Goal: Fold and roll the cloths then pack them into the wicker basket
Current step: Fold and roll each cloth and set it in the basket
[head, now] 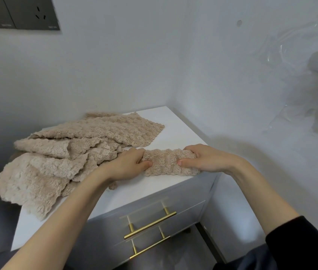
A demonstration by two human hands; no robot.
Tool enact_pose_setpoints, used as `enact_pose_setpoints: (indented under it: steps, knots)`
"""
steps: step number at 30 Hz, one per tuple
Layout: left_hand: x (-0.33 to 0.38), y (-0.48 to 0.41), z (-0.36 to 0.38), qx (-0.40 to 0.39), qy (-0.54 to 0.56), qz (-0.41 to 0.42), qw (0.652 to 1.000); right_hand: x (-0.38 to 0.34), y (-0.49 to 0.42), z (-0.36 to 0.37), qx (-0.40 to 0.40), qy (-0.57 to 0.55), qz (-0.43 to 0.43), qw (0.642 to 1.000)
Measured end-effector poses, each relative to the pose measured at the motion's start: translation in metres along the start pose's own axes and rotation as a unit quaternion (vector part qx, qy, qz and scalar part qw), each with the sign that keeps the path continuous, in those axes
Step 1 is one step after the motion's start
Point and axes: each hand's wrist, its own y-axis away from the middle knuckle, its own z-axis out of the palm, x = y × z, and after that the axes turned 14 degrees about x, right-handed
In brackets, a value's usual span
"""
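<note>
Left hand point(129, 164), right hand point(206, 158): roll point(166, 162) crosswise.

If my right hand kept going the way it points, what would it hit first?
Past the rolled cloth it grips, the right hand would probably meet the left hand at the roll's other end.

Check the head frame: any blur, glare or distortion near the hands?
Head view: light soft and even, no glare on the white cabinet top; left hand and right hand, both gripping the cloth, are reasonably sharp; the clear object on the right wall is smeared; wide-angle bowing curves the wall corner and cabinet edges.
</note>
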Motion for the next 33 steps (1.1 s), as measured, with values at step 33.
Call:
enact_pose_setpoints:
  steps: [33]
  knots:
    - [0.171, 0.082, 0.014, -0.035, 0.449, -0.002, 0.893, -0.003, 0.221, -0.063, 0.135, -0.186, 0.085, 0.97]
